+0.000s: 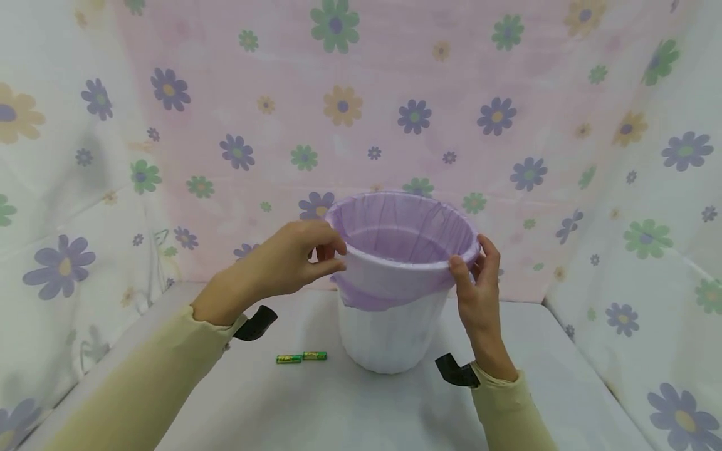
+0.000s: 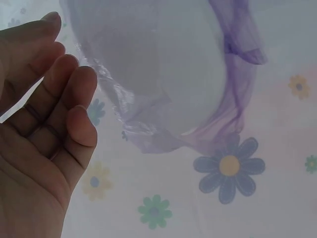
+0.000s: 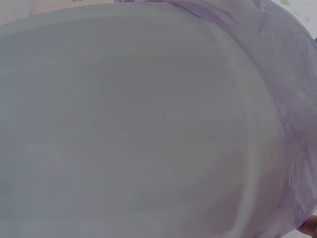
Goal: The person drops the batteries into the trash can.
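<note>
A white trash can (image 1: 389, 338) stands upright with a thin purple trash bag (image 1: 406, 232) lining it. The bag's edge is folded over the rim and hangs down the outside, lowest at the front left. My right hand (image 1: 479, 294) grips the bagged rim at the right, thumb in front and fingers round the side. In the right wrist view only a fingertip (image 3: 308, 225) shows, at the bag's outer edge. My left hand (image 1: 293, 257) is at the left of the rim, fingers loosely bent with the thumb apart. The left wrist view shows its fingertips (image 2: 81, 126) close beside the bag, holding nothing.
Two green and gold batteries (image 1: 301, 357) lie end to end on the white table (image 1: 338, 413), left of the can. Flowered curtains (image 1: 372, 75) enclose the table at the back and both sides.
</note>
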The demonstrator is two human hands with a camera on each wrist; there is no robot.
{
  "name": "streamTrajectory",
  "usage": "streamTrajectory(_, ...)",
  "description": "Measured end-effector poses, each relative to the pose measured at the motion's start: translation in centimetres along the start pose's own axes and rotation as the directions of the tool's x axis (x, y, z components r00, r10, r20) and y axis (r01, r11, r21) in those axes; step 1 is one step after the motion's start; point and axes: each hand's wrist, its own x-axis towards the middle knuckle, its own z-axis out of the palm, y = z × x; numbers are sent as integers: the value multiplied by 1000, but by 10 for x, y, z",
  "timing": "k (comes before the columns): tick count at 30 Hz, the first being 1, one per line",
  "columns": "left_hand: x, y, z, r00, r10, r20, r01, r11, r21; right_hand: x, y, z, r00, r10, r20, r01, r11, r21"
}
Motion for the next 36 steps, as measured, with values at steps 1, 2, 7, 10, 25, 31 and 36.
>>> streamTrajectory(1,-4,0,1,1000,-3,-1,3,1000,-3,0,0,0,1000,-1,-2,1,1000,-2)
streamTrajectory(2,-7,-1,2,1000,-9,1,9,1000,-4,-1,0,0,1000,-1,-3,1,1000,-4)
streamTrajectory(7,-28,-8,12,1000,-24,6,25,1000,-17,-1,-1,1,1000,1,-3,-1,1000,5)
streamTrajectory(10,-42,-13,21,998,-50,37,50,999,-17,-1,-1,2,1000,-2,-6,2,1000,10)
streamTrajectory(25,-100,-40,82,942,-261,209,264,964,15,-6,1,2,1000,5,-11,-5,1000,-18)
streamTrajectory(31,-111,-50,98,929,-283,241,278,959,52,-6,-1,1,1000,5,-8,-5,1000,-13)
streamTrajectory(36,-120,-59,107,911,-318,262,303,948,98,-5,-2,2,1000,-1,-6,1,1000,-2)
